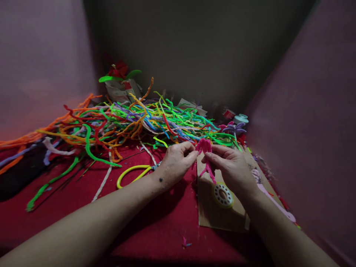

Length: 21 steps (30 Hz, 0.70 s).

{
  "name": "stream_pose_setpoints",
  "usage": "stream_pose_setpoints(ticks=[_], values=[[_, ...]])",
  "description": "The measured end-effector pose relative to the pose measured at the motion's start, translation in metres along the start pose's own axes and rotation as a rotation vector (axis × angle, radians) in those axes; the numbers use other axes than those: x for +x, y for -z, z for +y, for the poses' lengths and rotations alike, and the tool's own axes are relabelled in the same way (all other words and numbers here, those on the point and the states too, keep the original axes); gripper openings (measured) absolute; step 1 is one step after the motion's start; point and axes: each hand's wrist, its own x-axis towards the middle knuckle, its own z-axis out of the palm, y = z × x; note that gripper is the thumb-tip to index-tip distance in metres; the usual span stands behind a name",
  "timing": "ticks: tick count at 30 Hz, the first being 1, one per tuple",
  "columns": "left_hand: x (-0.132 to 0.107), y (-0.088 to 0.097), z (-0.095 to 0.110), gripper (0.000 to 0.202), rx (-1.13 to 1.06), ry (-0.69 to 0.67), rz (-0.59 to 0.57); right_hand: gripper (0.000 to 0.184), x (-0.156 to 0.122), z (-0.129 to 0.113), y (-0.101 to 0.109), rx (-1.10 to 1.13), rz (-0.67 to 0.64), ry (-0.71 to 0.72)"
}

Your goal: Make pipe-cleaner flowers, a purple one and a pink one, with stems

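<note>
A bent pink pipe cleaner (pixel 205 145) is held up between my two hands, looped at the top with loose ends hanging down. My left hand (pixel 178 161) pinches its left side between thumb and forefinger. On the other side, my right hand (pixel 226 163) grips it with closed fingers, the ends dangling below the thumb. Yellow-handled scissors (pixel 133 174) lie on the red cloth left of my left wrist, their blades partly hidden behind that hand. Under my right hand is a cardboard sheet (pixel 208 215) with a round yellow-rimmed disc (pixel 223 195) on it.
A large tangled heap of coloured pipe cleaners (pixel 167 118) spreads across the back of the red cloth (pixel 155 230). Behind it stands a red flower with green leaves (pixel 119 70). A pink strip (pixel 275 204) lies at the right, and a dark object (pixel 25 167) at the left.
</note>
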Motion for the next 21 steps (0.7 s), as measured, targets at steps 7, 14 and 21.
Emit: stream_pose_setpoints(ticks=[7, 14, 21], values=[[-0.0006, -0.0004, 0.0022, 0.022, -0.008, 0.014, 0.009, 0.016, -0.0002, 0.0026, 0.0005, -0.008, -0.045, 0.006], [-0.0012, -0.0007, 0.0030, 0.021, -0.048, 0.058, -0.009, 0.019, -0.0004, 0.0027, -0.0028, 0.012, -0.069, 0.020], [-0.0026, -0.0023, 0.0025, 0.021, -0.106, 0.087, -0.023, 0.017, 0.0001, -0.0013, -0.0047, 0.026, -0.094, 0.041]])
